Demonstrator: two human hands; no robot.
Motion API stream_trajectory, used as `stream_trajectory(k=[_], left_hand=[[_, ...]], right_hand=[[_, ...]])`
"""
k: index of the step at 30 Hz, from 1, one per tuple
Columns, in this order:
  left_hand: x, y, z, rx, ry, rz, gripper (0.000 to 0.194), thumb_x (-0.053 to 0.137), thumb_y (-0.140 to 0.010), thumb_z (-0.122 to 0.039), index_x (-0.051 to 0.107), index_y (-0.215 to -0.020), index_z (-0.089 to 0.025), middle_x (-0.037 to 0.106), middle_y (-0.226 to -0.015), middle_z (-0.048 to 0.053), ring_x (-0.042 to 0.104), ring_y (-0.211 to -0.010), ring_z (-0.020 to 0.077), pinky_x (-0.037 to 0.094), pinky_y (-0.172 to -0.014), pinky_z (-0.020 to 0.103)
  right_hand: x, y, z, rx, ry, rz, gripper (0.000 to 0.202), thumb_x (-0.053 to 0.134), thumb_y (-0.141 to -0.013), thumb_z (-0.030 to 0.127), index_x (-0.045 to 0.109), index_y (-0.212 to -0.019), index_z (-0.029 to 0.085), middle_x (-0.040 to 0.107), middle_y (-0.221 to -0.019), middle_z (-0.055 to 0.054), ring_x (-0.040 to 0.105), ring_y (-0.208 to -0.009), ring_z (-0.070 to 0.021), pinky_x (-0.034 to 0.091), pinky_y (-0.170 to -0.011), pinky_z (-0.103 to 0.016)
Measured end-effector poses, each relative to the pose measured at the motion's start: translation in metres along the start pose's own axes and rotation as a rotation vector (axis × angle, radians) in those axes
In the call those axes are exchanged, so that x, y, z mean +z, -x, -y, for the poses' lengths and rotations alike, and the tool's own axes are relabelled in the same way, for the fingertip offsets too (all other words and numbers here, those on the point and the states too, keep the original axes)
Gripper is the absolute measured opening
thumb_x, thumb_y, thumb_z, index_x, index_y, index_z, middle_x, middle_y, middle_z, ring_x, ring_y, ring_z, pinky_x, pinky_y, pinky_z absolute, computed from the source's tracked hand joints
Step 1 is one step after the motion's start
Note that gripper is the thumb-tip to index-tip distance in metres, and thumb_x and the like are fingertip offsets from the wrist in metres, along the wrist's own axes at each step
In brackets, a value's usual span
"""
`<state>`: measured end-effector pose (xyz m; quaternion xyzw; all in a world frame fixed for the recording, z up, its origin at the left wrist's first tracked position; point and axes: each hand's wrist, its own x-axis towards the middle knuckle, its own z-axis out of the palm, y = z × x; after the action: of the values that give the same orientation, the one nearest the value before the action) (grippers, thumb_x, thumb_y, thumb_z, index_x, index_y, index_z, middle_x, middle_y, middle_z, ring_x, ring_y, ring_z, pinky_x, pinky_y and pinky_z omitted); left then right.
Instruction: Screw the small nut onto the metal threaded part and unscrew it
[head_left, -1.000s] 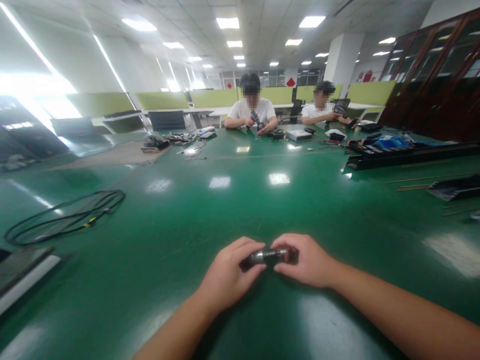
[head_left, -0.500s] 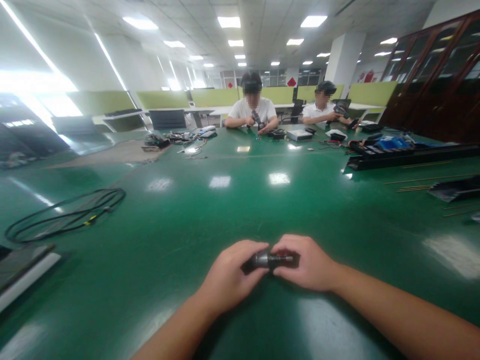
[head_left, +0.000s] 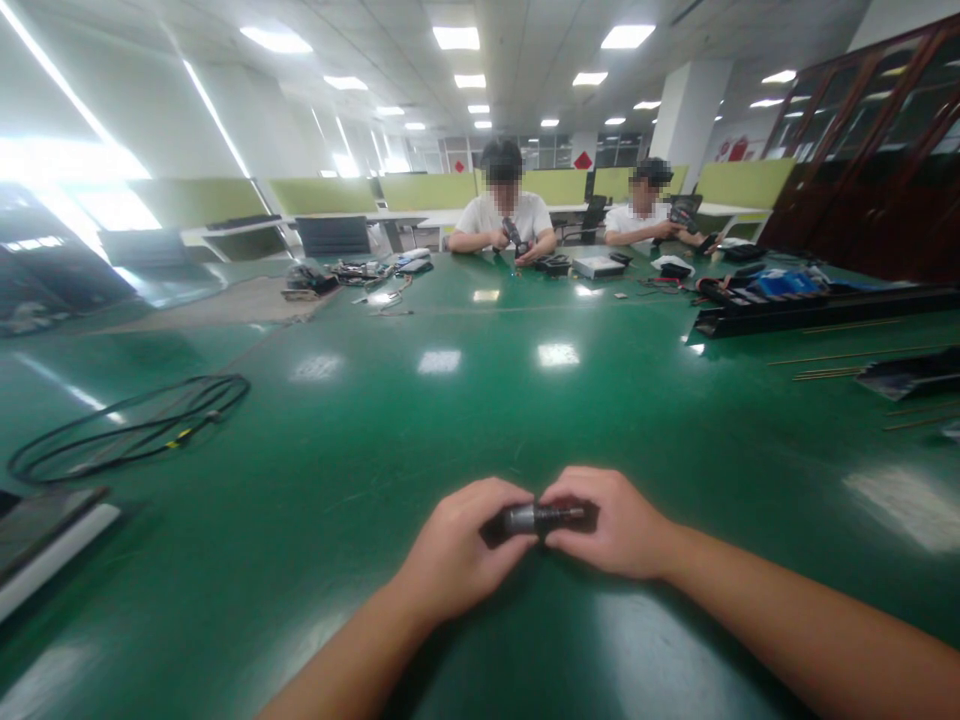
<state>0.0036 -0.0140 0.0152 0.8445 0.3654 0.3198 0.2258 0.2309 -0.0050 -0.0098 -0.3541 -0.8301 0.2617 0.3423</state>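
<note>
A dark cylindrical tool [head_left: 523,518] with a thin tip pointing right lies between my hands, low in the head view, over the green table [head_left: 405,430]. My left hand [head_left: 469,545] is curled round its thicker left end, thumb and fingers on either side. Around the thin end, my right hand [head_left: 611,525] forms a curve, its fingertips close to the tool's middle. The fingertips of both hands nearly meet. Whether the right fingertips touch the tool is too small to tell.
A coiled black cable [head_left: 135,430] lies at the left, above a flat dark object with a white edge [head_left: 60,560]. Two people sit across the table holding dark tools. Black trays [head_left: 810,310] and thin rods [head_left: 832,375] are at the right.
</note>
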Motion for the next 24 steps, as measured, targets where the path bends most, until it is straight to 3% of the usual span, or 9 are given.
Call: stream_trajectory(k=[12,24], left_hand=[[0.0004,-0.0003,0.0005,0.0,-0.015,0.015,0.017,0.065,-0.083,-0.02,0.067,-0.1,-0.02,0.07,-0.096,0.006,0.066,-0.087,0.018,0.053,-0.082,0.029],[0.0001,0.0012,0.0009,-0.01,0.004,0.03,0.018,0.067,-0.083,-0.019,0.066,-0.101,-0.022,0.07,-0.097,0.003,0.064,-0.089,0.016,0.049,-0.082,0.027]], right_hand=[[-0.0001,-0.0002,0.0009,0.002,0.007,0.007,0.021,0.074,-0.076,0.022,0.07,-0.097,0.021,0.067,-0.082,-0.002,0.061,-0.074,-0.0161,0.045,-0.068,-0.027],[-0.0002,0.0002,0.0006,0.008,0.001,0.02,0.021,0.075,-0.077,0.022,0.07,-0.097,0.021,0.067,-0.084,-0.002,0.061,-0.075,-0.0164,0.045,-0.07,-0.027]])
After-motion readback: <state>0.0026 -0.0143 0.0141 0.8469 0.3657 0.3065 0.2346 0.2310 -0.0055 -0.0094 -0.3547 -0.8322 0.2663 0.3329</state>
